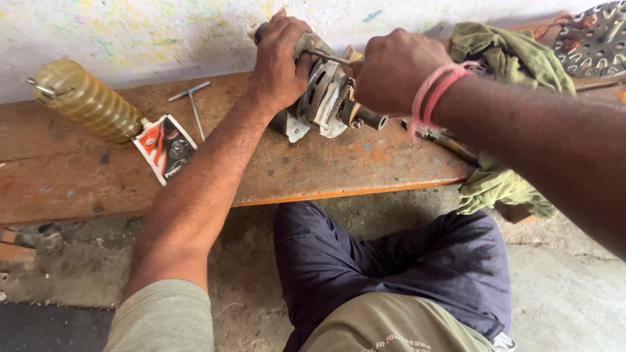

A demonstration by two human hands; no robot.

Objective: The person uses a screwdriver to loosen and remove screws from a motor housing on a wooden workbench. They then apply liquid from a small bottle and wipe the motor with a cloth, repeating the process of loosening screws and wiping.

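Left hand point(280, 62): we see it clamped over the far end of the grey metal electric motor point(323, 98), fingers wrapped tight around the housing.
Right hand point(391, 68): fingers curled shut in a fist round the handle of a thin metal rod tool point(328, 57), whose shaft runs left to the motor's top; a pink and red thread band point(433, 98) circles the wrist.
Motor: it lies on its side on the worn orange-brown wooden bench point(261, 176), near the far edge by the white wall, its dark shaft stub pointing right.
Bench, left: a ribbed clear plastic bottle of yellow oil point(88, 101) lies on its side, a small red, white and black sachet point(166, 146) touching its neck; a slim metal T-handle key point(193, 104) lies just beside them.
Bench, right: a crumpled olive-green cloth point(508, 58) hangs over the end, near a perforated round metal disc point(596, 42).
Below: we sit on the concrete floor, knee in dark blue trousers point(391, 261) under the bench.
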